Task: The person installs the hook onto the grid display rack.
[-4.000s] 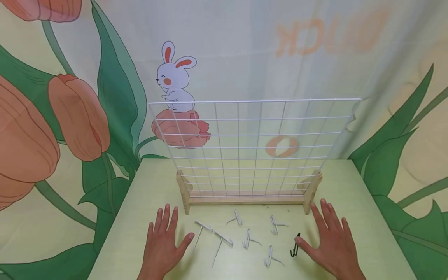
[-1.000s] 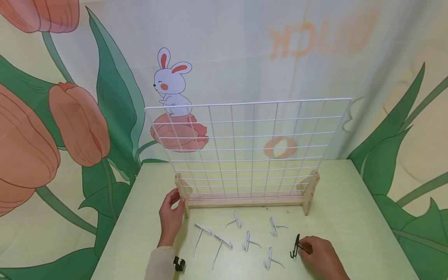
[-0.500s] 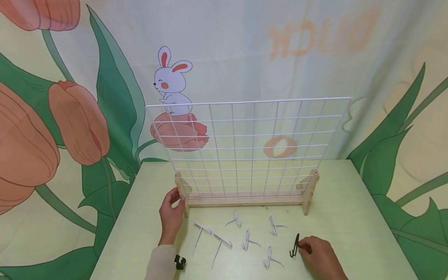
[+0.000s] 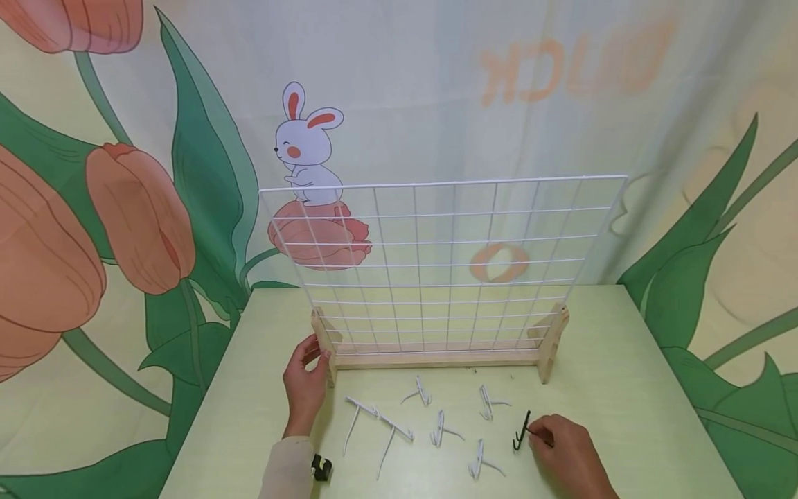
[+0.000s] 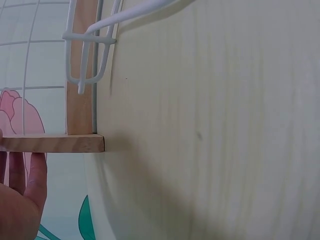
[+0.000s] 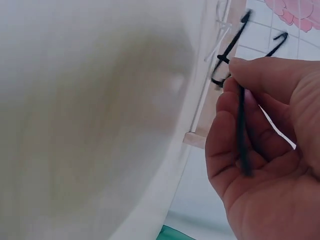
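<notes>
In the head view, a white wire grid panel (image 4: 436, 184) stands upright in a wooden stand (image 4: 436, 362). My left hand (image 4: 304, 388) holds the stand's left leg (image 4: 325, 346) between fingers and thumb; the left wrist view shows fingertips against the leg's outer side (image 5: 55, 144). At the front right, my right hand (image 4: 566, 447) pinches the long prong of a black wire hook (image 4: 521, 436) between thumb and fingers. Up close in the right wrist view, the hook's black frame (image 6: 232, 42) sticks out past the thumb and its prong runs down across the palm.
Several white wire hooks (image 4: 440, 428) lie spread on the pale table (image 4: 212, 416) before the stand, two of them end to end at left (image 4: 379, 414). A small black device (image 4: 321, 468) sits at the left sleeve. Behind hangs a tulip-and-rabbit curtain (image 4: 399, 104).
From lying spread on the table, my left hand has gone to the stand's left leg and my right has taken the black hook. In the last half second the hook has risen slightly.
</notes>
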A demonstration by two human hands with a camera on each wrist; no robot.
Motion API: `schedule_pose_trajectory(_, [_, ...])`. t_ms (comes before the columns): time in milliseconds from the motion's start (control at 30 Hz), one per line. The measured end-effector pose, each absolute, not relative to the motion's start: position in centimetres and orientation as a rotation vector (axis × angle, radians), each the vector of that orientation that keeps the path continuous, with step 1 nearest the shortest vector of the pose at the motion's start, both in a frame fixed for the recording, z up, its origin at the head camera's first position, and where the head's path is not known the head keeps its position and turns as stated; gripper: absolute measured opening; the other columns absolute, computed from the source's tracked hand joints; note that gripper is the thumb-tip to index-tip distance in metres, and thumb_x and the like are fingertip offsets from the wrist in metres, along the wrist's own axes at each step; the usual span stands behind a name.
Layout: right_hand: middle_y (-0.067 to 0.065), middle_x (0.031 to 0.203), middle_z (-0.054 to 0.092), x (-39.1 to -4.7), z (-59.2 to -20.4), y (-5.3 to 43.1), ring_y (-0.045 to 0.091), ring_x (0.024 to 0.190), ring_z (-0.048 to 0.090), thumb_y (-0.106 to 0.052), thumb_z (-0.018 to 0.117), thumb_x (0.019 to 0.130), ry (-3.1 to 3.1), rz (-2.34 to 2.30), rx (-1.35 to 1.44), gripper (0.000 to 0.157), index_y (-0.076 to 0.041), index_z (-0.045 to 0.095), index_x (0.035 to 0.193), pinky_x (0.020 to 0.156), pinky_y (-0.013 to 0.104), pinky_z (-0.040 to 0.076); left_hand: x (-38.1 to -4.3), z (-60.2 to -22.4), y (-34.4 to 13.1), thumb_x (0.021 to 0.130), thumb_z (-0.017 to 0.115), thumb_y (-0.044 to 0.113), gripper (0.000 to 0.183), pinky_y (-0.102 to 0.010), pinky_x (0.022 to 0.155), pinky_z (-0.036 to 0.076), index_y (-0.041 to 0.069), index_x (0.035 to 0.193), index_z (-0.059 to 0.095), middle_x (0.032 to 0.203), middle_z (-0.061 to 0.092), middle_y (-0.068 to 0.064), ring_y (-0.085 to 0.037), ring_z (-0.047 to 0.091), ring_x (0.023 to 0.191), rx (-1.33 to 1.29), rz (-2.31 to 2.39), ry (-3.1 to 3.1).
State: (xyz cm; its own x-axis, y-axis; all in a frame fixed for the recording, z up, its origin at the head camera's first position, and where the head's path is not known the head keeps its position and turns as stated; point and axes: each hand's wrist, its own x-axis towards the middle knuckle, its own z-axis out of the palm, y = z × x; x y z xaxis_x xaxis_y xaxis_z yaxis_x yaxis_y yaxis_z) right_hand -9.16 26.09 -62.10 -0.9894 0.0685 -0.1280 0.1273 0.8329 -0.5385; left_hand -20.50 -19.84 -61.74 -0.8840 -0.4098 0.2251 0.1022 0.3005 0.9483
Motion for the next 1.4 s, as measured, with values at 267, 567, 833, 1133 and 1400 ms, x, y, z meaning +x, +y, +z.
schedule_pose_trajectory(267, [-0.010,0.078,0.065,-8.7,-61.4,25.7,0.003,0.071,0.059,-0.009,0.080,0.078,3.156,-0.850,-0.010,0.012,-0.018,0.075,0.084,0.066,0.027,0.051,-20.3,-61.6,-19.7,0.089,0.074,0.013,0.037,-0.011,0.073,0.052,0.023,0.125,0.066,0.118,0.070,-0.006,-0.026,0.066,0.108,0.271,-1.637,-2.145])
schedule_pose_trajectory(567, [-0.014,0.075,0.069,-8.8,-60.7,25.6,-0.005,0.065,0.060,-0.009,0.085,0.073,3.364,-1.033,-0.122,0.018,-0.021,0.075,0.081,0.058,0.013,0.047,-20.3,-61.8,-19.6,0.090,0.073,0.013,0.039,-0.012,0.074,0.053,0.025,0.126,0.064,0.117,0.069,-0.002,-0.019,0.066,0.108,0.300,-1.616,-2.154])
schedule_pose_trajectory(833, [-0.013,0.074,0.073,-9.5,-59.2,24.9,-0.003,0.065,0.066,-0.013,0.085,0.076,3.350,-1.249,-0.001,0.014,-0.020,0.076,0.084,0.058,0.007,0.047,-20.3,-61.9,-19.7,0.091,0.073,0.014,0.040,-0.012,0.075,0.053,0.025,0.129,0.063,0.119,0.069,-0.001,-0.018,0.065,0.108,0.315,-1.632,-2.155])
schedule_pose_trajectory(1133, [-0.007,0.075,0.075,-10.2,-57.0,24.1,-0.008,0.064,0.064,-0.007,0.084,0.073,3.427,-1.404,-0.014,0.015,-0.016,0.076,0.083,0.058,0.007,0.048,-20.4,-62.1,-19.6,0.091,0.073,0.016,0.040,-0.011,0.074,0.053,0.025,0.128,0.064,0.120,0.069,-0.005,-0.023,0.065,0.109,0.300,-1.640,-2.141])
schedule_pose_trajectory(1400, [-0.004,0.076,0.075,-11.0,-53.5,23.6,-0.001,0.062,0.064,-0.010,0.082,0.077,3.524,-1.392,0.022,0.009,-0.014,0.076,0.083,0.060,0.005,0.047,-20.3,-62.2,-19.6,0.090,0.074,0.014,0.039,-0.013,0.075,0.054,0.028,0.126,0.065,0.117,0.069,-0.001,-0.019,0.066,0.107,0.284,-1.639,-2.114])
